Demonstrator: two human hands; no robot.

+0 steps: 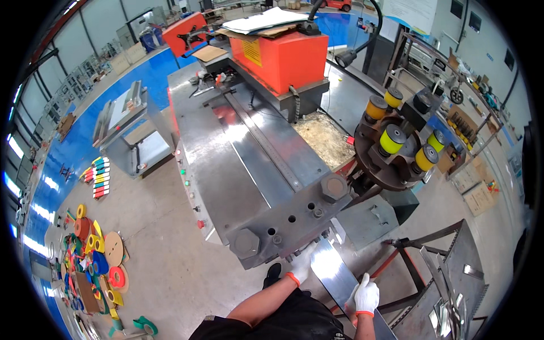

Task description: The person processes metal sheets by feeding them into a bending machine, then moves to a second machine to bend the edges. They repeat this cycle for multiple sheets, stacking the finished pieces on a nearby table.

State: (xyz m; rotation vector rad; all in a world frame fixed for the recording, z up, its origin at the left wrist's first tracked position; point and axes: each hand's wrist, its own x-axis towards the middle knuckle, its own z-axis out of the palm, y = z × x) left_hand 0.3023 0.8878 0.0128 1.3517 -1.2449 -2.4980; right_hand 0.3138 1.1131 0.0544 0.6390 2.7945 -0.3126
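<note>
Both hands wear white knit gloves with orange cuffs. My right hand (365,297) grips the right edge of a long flat metal bar (335,271), its thumb lying along the top. The bar slants from the lower right up to the end of a large steel-topped machine (226,158). Close by the bar's far end, my left hand (302,266) reaches in at the machine's thick end block (283,226); its fingers are hidden there. Large hex bolts (247,242) sit on that block.
Right of the machine stands a round turret with yellow rollers (392,139). A dark metal rack (453,283) with metal offcuts is at the lower right. Colourful tape rolls (96,263) are heaped on the left floor. An orange machine housing (277,62) rises at the back.
</note>
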